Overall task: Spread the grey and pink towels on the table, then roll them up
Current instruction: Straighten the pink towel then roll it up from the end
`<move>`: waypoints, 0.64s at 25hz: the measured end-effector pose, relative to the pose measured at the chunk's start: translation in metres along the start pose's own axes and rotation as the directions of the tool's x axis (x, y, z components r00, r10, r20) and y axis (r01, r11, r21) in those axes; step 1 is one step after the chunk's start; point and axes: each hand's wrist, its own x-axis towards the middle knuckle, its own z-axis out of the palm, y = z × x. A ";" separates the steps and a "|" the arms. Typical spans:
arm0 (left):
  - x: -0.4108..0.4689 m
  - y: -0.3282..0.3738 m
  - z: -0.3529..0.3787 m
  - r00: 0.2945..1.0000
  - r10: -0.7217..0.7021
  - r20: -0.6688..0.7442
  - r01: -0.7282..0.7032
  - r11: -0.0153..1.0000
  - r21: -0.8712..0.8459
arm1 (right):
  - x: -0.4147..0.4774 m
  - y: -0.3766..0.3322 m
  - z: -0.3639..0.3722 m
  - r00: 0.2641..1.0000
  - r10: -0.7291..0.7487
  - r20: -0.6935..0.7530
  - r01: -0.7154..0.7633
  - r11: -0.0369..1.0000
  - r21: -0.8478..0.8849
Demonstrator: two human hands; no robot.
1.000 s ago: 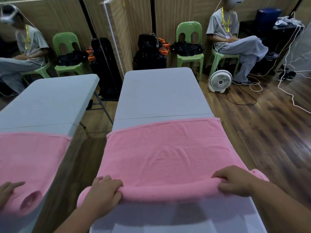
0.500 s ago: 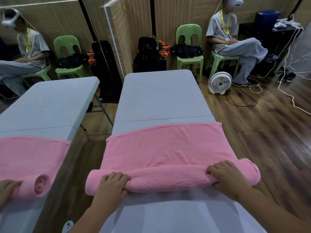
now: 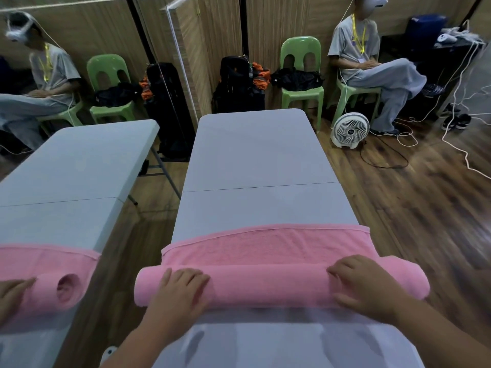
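Grey table (image 3: 255, 160) under half-rolled pink towel (image 3: 265, 248).

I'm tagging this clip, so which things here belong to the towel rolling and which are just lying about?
In the job:
pink towel
table
left hand
right hand

Lying about:
fan
green chair
black bags
floor cables

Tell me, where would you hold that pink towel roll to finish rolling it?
Press on top of the pink towel roll near both ends, coming from the near side, as the left hand and right hand do. It is long and soft, so one middle hold would probably let the ends lag.
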 end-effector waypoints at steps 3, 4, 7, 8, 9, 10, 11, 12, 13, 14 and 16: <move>-0.004 0.004 0.010 0.992 -0.013 0.129 0.004 0.998 0.066 | -0.014 0.003 0.026 0.992 0.053 0.117 -0.033 0.985 -0.172; -0.002 0.005 0.009 0.992 -0.032 0.123 0.025 0.998 0.057 | -0.013 0.002 0.029 0.986 0.083 0.147 -0.057 0.983 -0.172; -0.001 0.005 0.005 0.998 -0.006 0.063 0.003 0.999 0.035 | -0.004 -0.007 0.005 0.936 0.104 0.337 -0.069 0.991 -0.114; -0.003 0.004 0.001 0.996 0.023 0.082 -0.025 1.000 0.016 | -0.002 -0.009 -0.006 0.901 0.092 0.423 -0.081 0.996 -0.045; -0.005 0.004 -0.005 0.992 0.048 0.114 -0.049 0.999 0.010 | 0.000 -0.009 -0.015 0.868 0.080 0.490 -0.119 0.992 0.047; -0.004 0.004 -0.012 0.985 0.067 0.161 -0.068 0.998 0.004 | 0.004 -0.008 -0.022 0.840 0.073 0.538 -0.157 0.981 0.111; 0.002 0.004 -0.020 0.977 0.064 0.205 -0.063 0.998 -0.010 | 0.007 -0.005 -0.024 0.823 0.069 0.564 -0.182 0.972 0.146; 0.010 0.001 -0.024 0.972 0.040 0.230 -0.038 0.999 -0.014 | 0.011 -0.001 -0.024 0.827 0.079 0.557 -0.200 0.967 0.159; 0.019 -0.001 -0.026 0.976 0.011 0.219 -0.008 1.000 -0.016 | 0.015 0.003 -0.021 0.856 0.112 0.505 -0.219 0.963 0.158; 0.028 -0.004 -0.026 0.986 -0.017 0.168 0.020 1.000 -0.017 | 0.019 0.007 -0.018 0.901 0.153 0.406 -0.234 0.959 0.159; 0.037 -0.011 -0.019 0.998 -0.062 -0.027 0.061 0.997 -0.035 | 0.024 0.013 -0.012 0.963 0.218 0.161 -0.243 0.958 0.155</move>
